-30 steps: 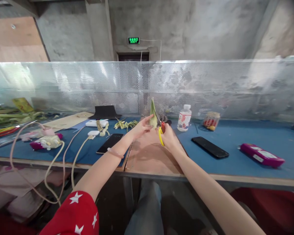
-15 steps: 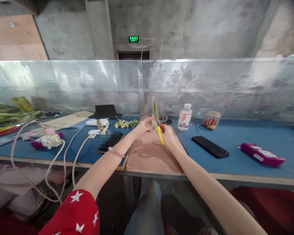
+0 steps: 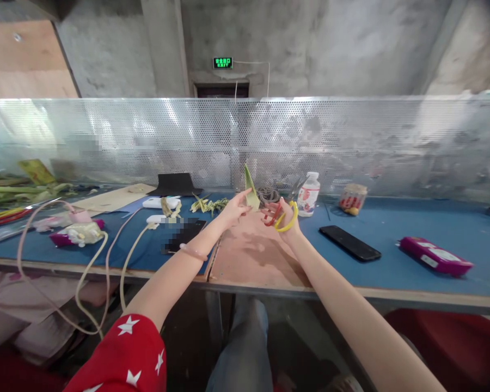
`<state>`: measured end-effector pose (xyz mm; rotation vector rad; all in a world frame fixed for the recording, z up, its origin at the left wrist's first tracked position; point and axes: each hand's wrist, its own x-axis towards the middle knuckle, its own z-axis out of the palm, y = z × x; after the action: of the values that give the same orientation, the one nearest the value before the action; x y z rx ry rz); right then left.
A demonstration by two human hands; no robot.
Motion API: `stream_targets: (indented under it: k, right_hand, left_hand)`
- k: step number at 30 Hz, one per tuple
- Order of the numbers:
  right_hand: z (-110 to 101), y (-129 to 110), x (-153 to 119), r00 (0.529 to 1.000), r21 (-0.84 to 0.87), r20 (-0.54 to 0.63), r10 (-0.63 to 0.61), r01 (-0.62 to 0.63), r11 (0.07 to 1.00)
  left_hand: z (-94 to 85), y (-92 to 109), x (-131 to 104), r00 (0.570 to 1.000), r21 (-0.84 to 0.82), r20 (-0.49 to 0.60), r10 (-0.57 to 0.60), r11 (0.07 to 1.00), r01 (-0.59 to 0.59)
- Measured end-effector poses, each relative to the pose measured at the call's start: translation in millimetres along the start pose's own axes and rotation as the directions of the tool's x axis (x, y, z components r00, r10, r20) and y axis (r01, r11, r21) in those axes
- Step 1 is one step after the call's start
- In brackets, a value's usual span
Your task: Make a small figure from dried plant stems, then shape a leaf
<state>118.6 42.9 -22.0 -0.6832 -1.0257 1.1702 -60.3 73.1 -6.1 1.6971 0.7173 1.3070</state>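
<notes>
My left hand (image 3: 234,211) is closed on a pale green, pointed leaf (image 3: 251,197), perhaps a piece of husk, which stands up from the fingers over the bare wooden strip. To its right my right hand (image 3: 289,231) has its fingers in the loops of a pair of scissors (image 3: 293,211) with one red and one yellow handle. The blades point up and away, apart from the leaf, in front of a white bottle (image 3: 309,195). Behind the two hands lies a coil of grey cord (image 3: 268,195).
Trimmed leaf bits (image 3: 209,205) and a dark phone-like slab (image 3: 185,237) lie left. Cables (image 3: 124,267) hang over the front edge. At right are a jar (image 3: 353,200), a black phone (image 3: 350,243) and a purple packet (image 3: 435,257). A perforated metal screen (image 3: 179,141) stands behind.
The scissors have moved right, away from the leaf, and swung so the blades now point up and right. My left hand and the leaf have shifted slightly left.
</notes>
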Motion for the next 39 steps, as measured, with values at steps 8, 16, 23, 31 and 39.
stream_targets:
  k: [8, 16, 23, 31, 39]
  right_hand:
    - [-5, 1, 3, 0.998, -0.005, -0.055, -0.004, 0.004, 1.000]
    - [-5, 3, 2, 0.999, -0.011, -0.042, -0.006, 0.005, 1.000]
    - [-3, 2, 2, 1.000, -0.042, -0.009, 0.011, -0.011, 0.999]
    - [4, 6, -10, 0.997, -0.214, 0.056, 0.049, -0.036, 0.976]
    - [11, -1, -23, 0.991, -0.365, 0.052, -0.127, 0.137, 0.921]
  left_hand:
    - [-0.7, -2, 0, 1.000, 0.019, 0.008, -0.010, 1.000, 0.010]
    - [-1.3, -3, 2, 0.999, 0.041, 0.027, -0.016, 0.999, 0.015]
    - [1.2, -2, 1, 1.000, 0.041, 0.014, -0.015, 0.999, 0.015]
    - [4.8, 7, 1, 0.990, 0.014, -0.133, 0.044, 0.999, -0.043]
    - [11.4, 10, -3, 0.996, -0.042, 0.080, 0.049, 0.998, -0.046]
